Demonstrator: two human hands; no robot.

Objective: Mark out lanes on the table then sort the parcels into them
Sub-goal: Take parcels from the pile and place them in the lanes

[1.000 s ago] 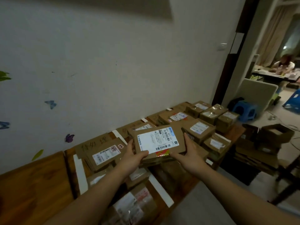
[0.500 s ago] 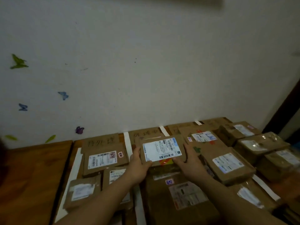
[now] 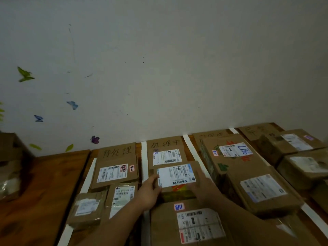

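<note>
Far left, bare table (image 3: 44, 183), with butterfly stickers (image 3: 95, 139) on the wall above. First lane: a handwritten sign (image 3: 117, 151) at the wall and three boxes (image 3: 115, 173) in front of it. Then a white tape strip (image 3: 144, 162). Now the left hand (image 3: 148, 193), clamped on the parcel's left edge, thumb on the label corner. The parcel (image 3: 177, 175) is in the middle lane, label up, over a yellow-taped box (image 3: 179, 191); whether it rests on it, I cannot tell. Behind it lies another labelled box (image 3: 166, 156), and nearer the camera a large box (image 3: 188, 224). The right hand (image 3: 204, 189) is curled round the parcel's right edge. A second strip (image 3: 190, 148), then a lane with two big boxes (image 3: 230, 157). Far right, more boxes (image 3: 301, 166), blurred.
</note>
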